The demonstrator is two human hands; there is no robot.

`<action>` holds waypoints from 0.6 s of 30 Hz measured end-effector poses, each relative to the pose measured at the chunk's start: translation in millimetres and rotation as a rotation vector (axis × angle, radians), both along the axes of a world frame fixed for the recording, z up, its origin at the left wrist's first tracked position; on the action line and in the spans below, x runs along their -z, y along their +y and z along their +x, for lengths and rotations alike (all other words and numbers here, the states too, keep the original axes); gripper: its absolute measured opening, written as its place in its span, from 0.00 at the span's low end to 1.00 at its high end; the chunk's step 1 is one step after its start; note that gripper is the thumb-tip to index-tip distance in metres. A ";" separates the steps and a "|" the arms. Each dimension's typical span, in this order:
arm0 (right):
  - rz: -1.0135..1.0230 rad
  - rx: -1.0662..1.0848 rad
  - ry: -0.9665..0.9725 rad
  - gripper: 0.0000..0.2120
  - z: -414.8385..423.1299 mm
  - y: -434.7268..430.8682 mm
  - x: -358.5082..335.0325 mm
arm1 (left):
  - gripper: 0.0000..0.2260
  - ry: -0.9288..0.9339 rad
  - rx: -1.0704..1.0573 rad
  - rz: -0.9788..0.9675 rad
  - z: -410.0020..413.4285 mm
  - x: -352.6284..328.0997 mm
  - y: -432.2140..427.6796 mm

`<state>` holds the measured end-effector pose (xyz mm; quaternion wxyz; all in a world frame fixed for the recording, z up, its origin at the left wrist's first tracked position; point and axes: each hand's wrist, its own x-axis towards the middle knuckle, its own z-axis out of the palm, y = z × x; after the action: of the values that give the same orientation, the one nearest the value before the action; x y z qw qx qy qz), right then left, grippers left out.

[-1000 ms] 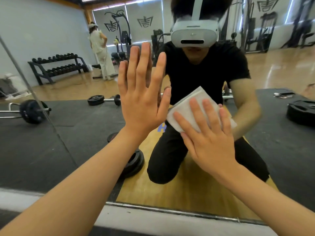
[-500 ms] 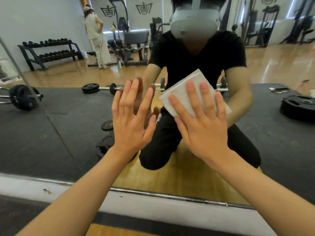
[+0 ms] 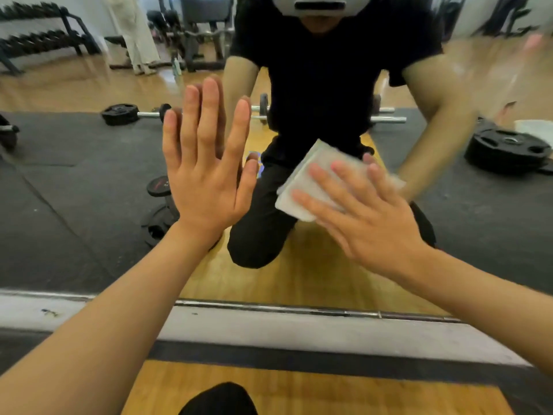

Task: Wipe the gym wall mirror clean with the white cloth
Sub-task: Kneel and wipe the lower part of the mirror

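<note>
We find no legible writing
We see only a red mark on the small round black weight plate [image 3: 158,186], too blurred to read.

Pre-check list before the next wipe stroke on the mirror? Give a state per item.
1. Contact: right hand presses the folded white cloth on the wall mirror with straight fingers: ok.
2. Cloth lies flat, not bunched: ok.
3. Support: left hand is flat on the glass, apart from the cloth: ok.
4. Path: glass from the cloth down to the metal bottom rail is unobstructed: ok.
5. Smears on the glass: cannot tell, motion blur.
</note>
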<state>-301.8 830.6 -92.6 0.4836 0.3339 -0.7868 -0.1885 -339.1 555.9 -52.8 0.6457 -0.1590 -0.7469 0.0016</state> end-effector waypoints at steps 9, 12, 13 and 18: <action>0.021 0.098 -0.146 0.40 18.3 -8.4 176.4 | 0.26 0.011 -0.045 0.007 1.6 -1.7 2.6; 0.187 0.129 -0.234 0.41 30.3 27.6 204.3 | 0.26 0.006 -0.049 0.025 1.7 -1.9 3.0; 0.216 0.118 -0.255 0.42 31.4 39.6 204.7 | 0.26 0.000 -0.056 0.029 2.2 -1.7 3.4; 0.060 0.083 -0.311 0.47 30.8 -8.9 192.9 | 0.26 -0.017 -0.055 0.044 4.5 -2.8 6.7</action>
<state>-271.0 821.6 -285.5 0.3376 0.3406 -0.8594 -0.1775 -334.6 562.6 -50.1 0.6422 -0.1242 -0.7564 0.0018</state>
